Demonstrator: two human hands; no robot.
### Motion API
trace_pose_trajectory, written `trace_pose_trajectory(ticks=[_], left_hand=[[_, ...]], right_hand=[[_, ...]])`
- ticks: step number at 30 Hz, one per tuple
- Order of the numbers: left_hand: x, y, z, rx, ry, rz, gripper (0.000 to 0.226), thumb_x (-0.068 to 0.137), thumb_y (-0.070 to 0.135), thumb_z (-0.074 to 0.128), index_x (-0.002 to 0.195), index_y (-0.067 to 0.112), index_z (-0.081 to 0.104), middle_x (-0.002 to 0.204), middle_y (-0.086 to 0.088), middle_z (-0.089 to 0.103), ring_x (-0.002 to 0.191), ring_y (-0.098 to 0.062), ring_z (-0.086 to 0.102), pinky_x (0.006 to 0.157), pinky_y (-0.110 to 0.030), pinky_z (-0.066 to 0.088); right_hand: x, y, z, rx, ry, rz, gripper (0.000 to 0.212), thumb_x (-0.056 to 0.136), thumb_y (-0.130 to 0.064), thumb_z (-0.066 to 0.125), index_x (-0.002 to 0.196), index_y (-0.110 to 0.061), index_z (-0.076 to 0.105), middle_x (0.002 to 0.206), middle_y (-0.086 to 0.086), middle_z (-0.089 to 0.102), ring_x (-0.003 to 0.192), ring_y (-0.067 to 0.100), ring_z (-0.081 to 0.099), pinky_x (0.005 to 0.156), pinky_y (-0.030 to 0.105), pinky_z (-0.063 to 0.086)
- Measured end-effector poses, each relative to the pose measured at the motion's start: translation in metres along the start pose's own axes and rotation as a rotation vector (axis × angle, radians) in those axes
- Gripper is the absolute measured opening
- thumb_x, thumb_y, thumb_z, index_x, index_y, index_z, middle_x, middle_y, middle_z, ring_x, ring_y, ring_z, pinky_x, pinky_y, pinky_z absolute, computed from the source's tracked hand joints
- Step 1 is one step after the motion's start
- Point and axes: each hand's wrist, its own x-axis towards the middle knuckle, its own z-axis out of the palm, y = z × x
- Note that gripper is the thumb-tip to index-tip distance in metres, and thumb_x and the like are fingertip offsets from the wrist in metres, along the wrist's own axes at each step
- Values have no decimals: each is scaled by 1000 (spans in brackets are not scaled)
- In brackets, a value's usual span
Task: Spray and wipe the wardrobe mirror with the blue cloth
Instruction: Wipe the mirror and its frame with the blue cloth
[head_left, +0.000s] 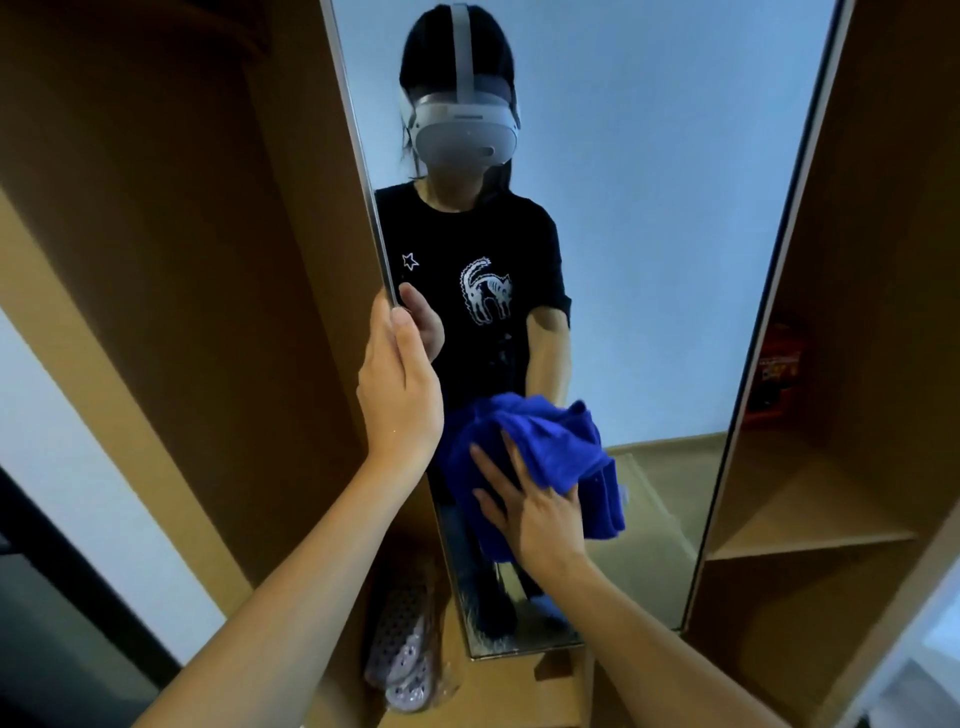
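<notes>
**Mirror wipe under way, lower glass in hand**

Mirror (649, 260) is running down the centre of the frame, mounted on a wardrobe door (234, 260) standing ajar. Left hand (400, 384) is gripping the door's left edge, fingers curled behind it and thumb on the front, steadying the panel. Right hand (535, 509) is pressing the blue cloth (550, 441) flat against the lower centre of the glass, fingers spread and straight. No spray bottle is showing. Smears are lingering near the bottom edge, in my judgement.

Recommendations: keep the left-hand brace so the door is not swinging under pressure; work downward in overlapping passes; refold the bunched cloth so a flat face is meeting the glass; finish along the bottom strip.
</notes>
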Motion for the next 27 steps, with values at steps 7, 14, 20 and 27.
trace_pose_trajectory(ticks=[7,14,20,27], left_hand=[[0,1,-3,17,-8,19,49,105,41,17,145,19,37,140,-3,52,129,-15,50,106,-40,43],[0,6,-5,39,22,20,42,105,38,18,127,18,48,111,2,63,101,-16,63,89,-46,51],[1,6,-6,-12,-1,-24,43,106,39,22,139,20,43,124,2,61,117,-13,58,99,-43,47],[0,3,-4,-11,-4,-18,46,105,42,22,141,21,40,130,0,59,121,-17,56,100,-47,46]], right_hand=[[33,-13,-23,41,43,59,57,95,-52,32,149,-41,19,153,-1,22,131,23,36,92,52,48],[68,-47,-25,25,119,54,67,95,-57,19,151,-40,-13,161,-1,-7,141,25,16,107,55,17],[2,-26,10,50,-72,-63,52,102,-51,4,152,-41,-1,151,-18,20,114,16,63,82,46,55],[20,-12,-2,9,-9,-95,54,102,-50,6,152,-39,-10,154,-9,20,129,15,48,93,48,52]])
